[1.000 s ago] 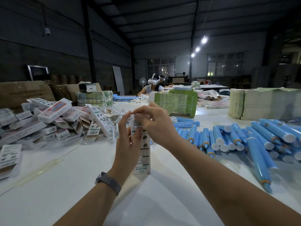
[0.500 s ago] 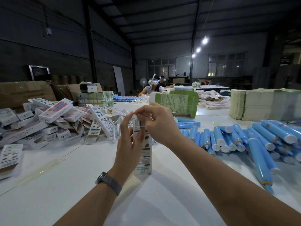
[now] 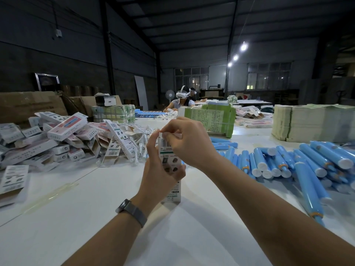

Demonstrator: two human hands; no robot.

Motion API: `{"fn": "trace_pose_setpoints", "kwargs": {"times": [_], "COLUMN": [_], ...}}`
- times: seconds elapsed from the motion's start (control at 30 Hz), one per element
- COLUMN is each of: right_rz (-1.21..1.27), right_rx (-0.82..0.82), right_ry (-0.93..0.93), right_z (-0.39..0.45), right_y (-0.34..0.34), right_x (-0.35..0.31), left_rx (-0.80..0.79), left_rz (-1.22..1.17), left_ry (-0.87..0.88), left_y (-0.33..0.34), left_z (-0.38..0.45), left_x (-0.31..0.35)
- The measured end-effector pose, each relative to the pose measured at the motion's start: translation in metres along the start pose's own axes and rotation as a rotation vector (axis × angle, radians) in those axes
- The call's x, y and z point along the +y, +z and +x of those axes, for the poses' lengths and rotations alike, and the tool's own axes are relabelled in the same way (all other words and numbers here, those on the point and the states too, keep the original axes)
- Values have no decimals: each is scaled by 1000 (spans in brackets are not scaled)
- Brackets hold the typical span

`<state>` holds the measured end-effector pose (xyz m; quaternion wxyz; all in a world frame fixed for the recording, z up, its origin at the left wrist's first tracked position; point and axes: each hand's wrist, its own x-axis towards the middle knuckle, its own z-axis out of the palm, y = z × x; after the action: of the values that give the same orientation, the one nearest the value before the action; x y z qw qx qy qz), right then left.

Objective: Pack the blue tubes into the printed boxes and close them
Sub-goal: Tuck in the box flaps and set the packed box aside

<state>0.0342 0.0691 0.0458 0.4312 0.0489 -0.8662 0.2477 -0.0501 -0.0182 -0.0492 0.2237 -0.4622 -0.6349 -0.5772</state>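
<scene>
At the centre of the frame a tall, narrow printed cardboard box [image 3: 171, 186] stands upright with its bottom end on the white counter [image 3: 96, 217]. The left hand [image 3: 160, 169], a dark watch [image 3: 131, 212] on its wrist, grips the box around its middle, fingers curled across the printed face and the forefinger reaching up along the left edge to the top. The right hand [image 3: 189, 143] comes in from the lower right and sits over the top of the box, its thumb and fingertips pinching the top flap by the barcode. Whether a tube is inside the box cannot be told.

To the right of the frame a heap of light blue plastic tubes with white caps [image 3: 288, 162] lies on the counter, most on their sides, some pointing toward the camera. At the left a loose pile of printed white and pink boxes [image 3: 63, 137] is spread out, several with open flaps, and a flattened printed carton [image 3: 13, 177] lies at the far left edge. Behind the hands is a green printed bundle of flat cartons [image 3: 209, 120], and at the right a large stack of pale flat sheets [image 3: 311, 121]. In the background a person wearing a white headset [image 3: 181, 99] sits at the far end of the counter.
</scene>
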Motion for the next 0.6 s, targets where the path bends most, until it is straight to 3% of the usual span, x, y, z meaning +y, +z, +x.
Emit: {"fn": "trace_pose_setpoints", "kwargs": {"times": [0.13, 0.6], "right_rz": [-134, -140], "right_rx": [-97, -243], "right_ry": [-34, -41], "right_z": [7, 13], "right_y": [-13, -20], "right_x": [1, -4], "left_rx": [-44, -63], "left_rz": [-39, -25], "left_ry": [-29, -18], "left_y": [2, 1], "left_z": [0, 0], "left_x": [4, 3]}}
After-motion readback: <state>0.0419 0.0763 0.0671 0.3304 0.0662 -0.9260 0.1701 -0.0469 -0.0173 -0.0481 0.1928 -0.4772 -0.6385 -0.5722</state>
